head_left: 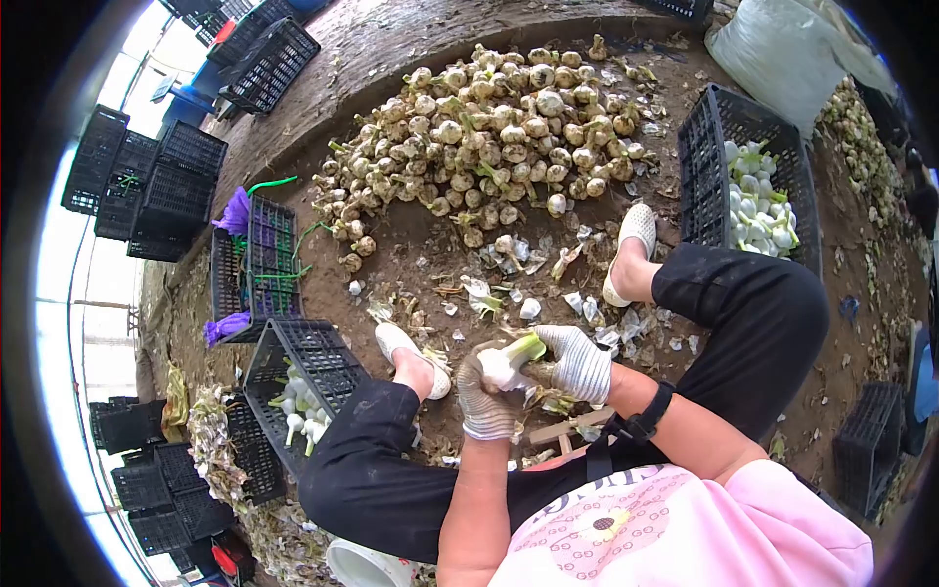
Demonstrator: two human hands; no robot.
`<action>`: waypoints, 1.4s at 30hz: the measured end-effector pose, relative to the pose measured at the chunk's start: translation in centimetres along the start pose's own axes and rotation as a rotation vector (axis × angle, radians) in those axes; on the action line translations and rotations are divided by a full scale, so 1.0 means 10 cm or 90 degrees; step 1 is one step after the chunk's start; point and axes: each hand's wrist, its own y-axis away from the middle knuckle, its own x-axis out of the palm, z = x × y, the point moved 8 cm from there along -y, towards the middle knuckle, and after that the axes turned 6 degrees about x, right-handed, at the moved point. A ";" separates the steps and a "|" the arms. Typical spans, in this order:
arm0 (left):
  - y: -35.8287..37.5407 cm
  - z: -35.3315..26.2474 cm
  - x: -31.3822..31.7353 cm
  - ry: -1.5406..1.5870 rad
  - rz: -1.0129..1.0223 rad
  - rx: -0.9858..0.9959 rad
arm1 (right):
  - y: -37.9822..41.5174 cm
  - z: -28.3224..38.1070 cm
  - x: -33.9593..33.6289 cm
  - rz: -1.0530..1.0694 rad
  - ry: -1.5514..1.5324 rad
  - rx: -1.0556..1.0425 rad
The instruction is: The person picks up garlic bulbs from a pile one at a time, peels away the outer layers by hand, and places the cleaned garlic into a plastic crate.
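Observation:
A white garlic bulb (501, 366) with a short green stem is held between my two gloved hands, above the ground between my feet. My left hand (486, 399), in a soiled glove, is closed around the bulb from the left. From the right, my right hand (579, 364), in a striped white glove, has its fingers closed at the stem and leaves. Torn leaves hang just below the hands. Beyond my feet lies a large pile of unpeeled garlic bulbs (514, 132) with dirty skins.
Black crates with white peeled bulbs stand at the right (696, 166) and left (337, 367). Another crate (274, 259) has purple netting. Stacked crates (176, 186) are at the far left. A white sack (778, 49) lies upper right. Peel scraps litter the soil.

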 end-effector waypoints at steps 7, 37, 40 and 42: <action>-0.05 -0.24 0.18 -0.705 0.099 0.324 | -0.10 -0.28 -0.34 -0.140 -0.377 0.098; 0.17 -0.40 0.53 -0.407 0.126 0.377 | -0.01 -0.26 0.16 0.067 -0.374 0.223; 0.07 -0.49 0.31 -0.494 0.086 0.348 | -0.02 -0.09 -0.02 0.024 -0.246 0.142; 0.09 -0.63 0.29 -0.652 0.059 0.428 | -0.01 -0.04 -0.08 0.002 -0.213 0.139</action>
